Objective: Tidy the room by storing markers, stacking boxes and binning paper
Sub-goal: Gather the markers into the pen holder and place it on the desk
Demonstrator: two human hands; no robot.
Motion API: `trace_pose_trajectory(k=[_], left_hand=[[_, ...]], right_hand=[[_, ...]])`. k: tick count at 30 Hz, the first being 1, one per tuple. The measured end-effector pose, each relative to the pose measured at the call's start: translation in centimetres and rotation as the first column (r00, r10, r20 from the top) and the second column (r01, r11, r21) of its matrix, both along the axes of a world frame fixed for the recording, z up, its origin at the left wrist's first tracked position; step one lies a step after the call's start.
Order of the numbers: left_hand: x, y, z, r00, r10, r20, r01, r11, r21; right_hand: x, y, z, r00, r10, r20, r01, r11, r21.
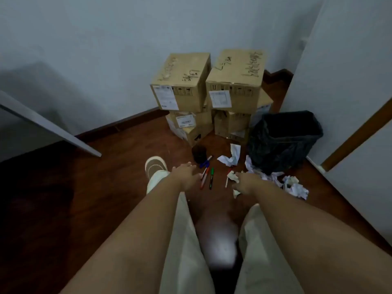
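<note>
While both arms reach down toward the floor (118, 166), your left hand (186, 174) hovers with fingers spread and empty, just left of the markers (209, 177). Three markers lie side by side there: red-tipped, green, and a blue one nearer the dark cup (198, 153), which stands upright just beyond them. A fourth marker (227, 179) lies apart to the right. Your right hand (246, 183) sits among crumpled paper (231, 158); its fingers curl downward beside a wad (233, 176), but whether they grip it cannot be told. More paper is scattered at the base of the bin (284, 139), which is lined with a dark bag and stands right of the boxes (212, 92). Boxes sit stacked two high against the wall. Your left shoe (156, 166) rests left of the left hand.
</note>
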State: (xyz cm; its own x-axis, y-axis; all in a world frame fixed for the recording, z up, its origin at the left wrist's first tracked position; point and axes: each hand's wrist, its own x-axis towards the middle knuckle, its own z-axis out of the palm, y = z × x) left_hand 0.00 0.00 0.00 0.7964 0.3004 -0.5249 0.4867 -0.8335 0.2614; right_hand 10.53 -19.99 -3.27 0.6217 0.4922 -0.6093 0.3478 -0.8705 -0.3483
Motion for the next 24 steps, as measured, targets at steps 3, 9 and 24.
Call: trace_pose_trajectory(k=[3,9,24], left_hand=[[0.2,1.5,-3.8,1.000,0.019,-0.022,-0.020,0.999,-0.038],[2.2,5.2,-11.1,0.987,0.082,-0.142,-0.095,0.991,-0.090],[9.7,15.3,-25.8,0.927,0.118,-0.355,-0.179,0.973,-0.146]], right_hand=[[0.7,2.0,-4.0,0.994,-0.063,-0.094,0.060,0.998,-0.033],[3.8,7.8,-11.0,0.981,-0.072,-0.179,0.078,0.996,0.031],[9.6,19.7,-26.4,0.917,0.018,-0.398,-0.029,0.999,-0.022]])
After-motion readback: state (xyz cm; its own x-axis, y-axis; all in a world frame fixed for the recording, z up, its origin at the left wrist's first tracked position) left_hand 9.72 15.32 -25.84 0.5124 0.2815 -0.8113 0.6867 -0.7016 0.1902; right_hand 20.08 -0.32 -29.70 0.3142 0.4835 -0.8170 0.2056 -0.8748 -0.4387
